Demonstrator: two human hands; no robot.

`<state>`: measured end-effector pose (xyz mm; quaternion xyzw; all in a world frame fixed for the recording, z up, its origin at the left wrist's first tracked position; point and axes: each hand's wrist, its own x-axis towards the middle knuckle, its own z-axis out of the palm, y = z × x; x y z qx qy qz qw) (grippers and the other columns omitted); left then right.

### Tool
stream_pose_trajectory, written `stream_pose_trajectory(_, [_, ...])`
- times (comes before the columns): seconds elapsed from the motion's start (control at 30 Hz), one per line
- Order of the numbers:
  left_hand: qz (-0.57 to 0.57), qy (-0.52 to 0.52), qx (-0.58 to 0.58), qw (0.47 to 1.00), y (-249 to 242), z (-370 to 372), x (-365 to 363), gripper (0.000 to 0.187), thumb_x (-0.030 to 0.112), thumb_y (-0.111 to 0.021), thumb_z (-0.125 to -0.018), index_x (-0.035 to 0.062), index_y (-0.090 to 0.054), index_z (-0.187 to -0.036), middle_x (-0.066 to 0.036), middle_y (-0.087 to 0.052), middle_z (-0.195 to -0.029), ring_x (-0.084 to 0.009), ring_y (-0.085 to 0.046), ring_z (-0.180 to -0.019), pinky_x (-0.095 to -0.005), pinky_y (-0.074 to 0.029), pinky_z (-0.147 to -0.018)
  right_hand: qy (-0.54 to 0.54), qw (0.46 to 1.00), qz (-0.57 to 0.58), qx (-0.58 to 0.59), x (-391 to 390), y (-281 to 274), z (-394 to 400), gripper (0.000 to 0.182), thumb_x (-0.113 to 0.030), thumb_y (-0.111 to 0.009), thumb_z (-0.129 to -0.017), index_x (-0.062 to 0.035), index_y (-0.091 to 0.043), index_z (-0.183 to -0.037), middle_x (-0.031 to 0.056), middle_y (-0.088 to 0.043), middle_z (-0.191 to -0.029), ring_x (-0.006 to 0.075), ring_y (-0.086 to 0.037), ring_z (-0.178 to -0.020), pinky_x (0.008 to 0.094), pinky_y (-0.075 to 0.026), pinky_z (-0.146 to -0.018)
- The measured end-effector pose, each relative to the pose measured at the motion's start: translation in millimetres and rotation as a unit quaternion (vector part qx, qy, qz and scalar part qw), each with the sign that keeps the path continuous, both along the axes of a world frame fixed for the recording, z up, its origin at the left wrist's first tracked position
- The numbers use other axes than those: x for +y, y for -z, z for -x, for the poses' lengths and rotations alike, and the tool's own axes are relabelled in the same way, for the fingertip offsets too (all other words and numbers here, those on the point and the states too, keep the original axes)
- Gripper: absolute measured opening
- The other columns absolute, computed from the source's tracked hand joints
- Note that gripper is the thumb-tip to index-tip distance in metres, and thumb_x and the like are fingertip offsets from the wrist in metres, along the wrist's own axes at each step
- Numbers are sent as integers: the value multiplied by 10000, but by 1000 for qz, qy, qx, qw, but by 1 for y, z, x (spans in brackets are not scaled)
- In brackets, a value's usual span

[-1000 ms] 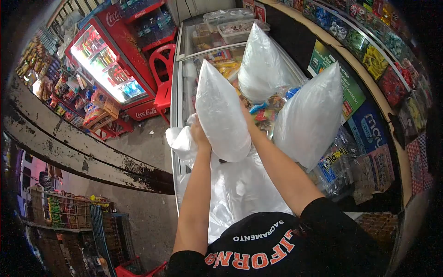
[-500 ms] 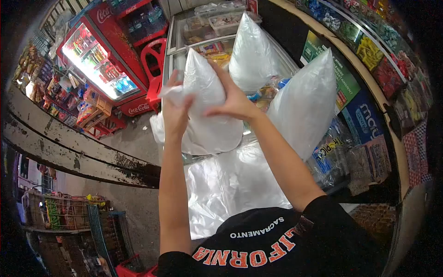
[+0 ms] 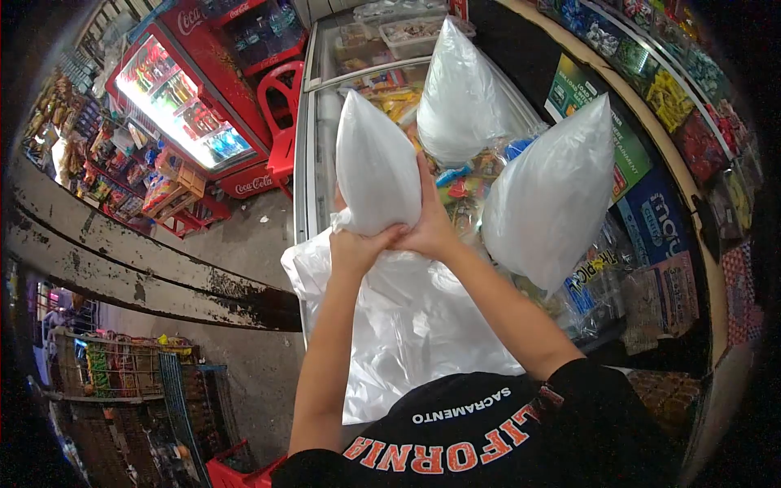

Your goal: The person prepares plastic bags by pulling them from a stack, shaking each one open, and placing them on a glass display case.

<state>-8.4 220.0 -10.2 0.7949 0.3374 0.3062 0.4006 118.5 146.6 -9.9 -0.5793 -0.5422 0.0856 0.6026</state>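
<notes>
A plump white plastic bag (image 3: 378, 167) stands up between my two hands, its pointed corner away from me. My left hand (image 3: 358, 248) wraps round its lower left side, with most fingers hidden behind it. Round the lower right side my right hand (image 3: 427, 224) is closed, and the two thumbs nearly meet in front. Two more full white bags, one at the back (image 3: 462, 98) and a larger one (image 3: 549, 191) on the right, rest on the glass-topped freezer. Flat white plastic sheeting (image 3: 423, 333) lies under my forearms.
Coloured packets (image 3: 468, 191) show through the freezer's glass top (image 3: 325, 122). A red drinks fridge (image 3: 220, 81) and a red chair (image 3: 281, 114) stand to the left. Clear plastic packaging (image 3: 590, 281) lies at the right, below hanging snack packs (image 3: 667, 89).
My hands have drawn together and closed round the lower part of the bag. The bag now looks narrower and more upright, and its loose lower part is gathered in.
</notes>
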Motion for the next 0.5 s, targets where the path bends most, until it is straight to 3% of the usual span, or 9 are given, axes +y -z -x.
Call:
stream_pose_trajectory(0.07, [10, -7, 0, 1000, 6, 2, -1, 588, 272, -737, -531, -21, -483, -973, -120, -559, -914, -179, -550, -808, -281, -435, -683, -8, 1000, 9, 24, -3, 1, 2, 1234, -317, -781, -359, -64, 4, -1276, 195, -161, -1279, 316, -193, -1182, 386, -191, -953])
stream_pose_trajectory(0.13, [-45, -17, -13, 999, 9, 2, -1, 655, 417, -738, -458, -1, -539, -922, -129, -590, -850, -221, -582, -767, -299, -450, -661, -8, 1000, 9, 18, -5, 7, 3, 1232, -317, -781, -365, -64, 9, -1276, 196, -157, -1281, 317, -192, -1183, 385, -188, -954])
stream_pose_trajectory(0.3, [-65, -22, -24, 997, 19, 2, 5, 624, 422, -729, -476, 12, -552, -911, -124, -593, -836, -217, -582, -759, -301, -450, -655, -9, 1000, 11, 2, -3, 12, 0, 1221, -314, -777, -386, -61, 22, -1274, 194, -142, -1289, 315, -178, -1189, 384, -178, -957])
stream_pose_trajectory(0.37, [-66, -23, -28, 997, 11, 3, 5, 618, 421, -725, -484, 18, -551, -919, -121, -595, -828, -218, -584, -754, -304, -449, -652, 12, 999, -47, -18, -2, 14, 0, 1154, -327, -754, -395, -95, -51, -1279, 210, -235, -1235, 350, -300, -1110, 391, -271, -908])
stream_pose_trajectory(0.43, [16, -4, 138, 990, -2, 7, 4, 602, 409, -718, -504, 13, -550, -925, -142, -567, -914, -216, -559, -817, -300, -436, -682, 8, 999, -26, -31, -7, 14, -2, 1148, -336, -753, -409, -95, -45, -1280, 209, -228, -1239, 349, -292, -1115, 391, -265, -912])
stream_pose_trajectory(0.47, [14, -4, 134, 991, -7, 9, -2, 602, 409, -718, -504, 13, -550, -925, -142, -567, -914, -216, -559, -817, -300, -436, -682, 4, 999, -6, -41, -10, 12, -3, 1142, -345, -751, -423, -94, -39, -1280, 208, -222, -1242, 349, -283, -1120, 391, -260, -915])
stream_pose_trajectory(0.5, [-65, -28, 100, 992, -13, 14, -9, 609, 408, -713, -514, 11, -542, -943, -159, -539, -956, -228, -534, -857, -303, -421, -707, 4, 999, -11, -45, -18, 12, -3, 1142, -345, -751, -423, -94, -39, -1280, 208, -222, -1242, 349, -283, -1120, 391, -260, -915])
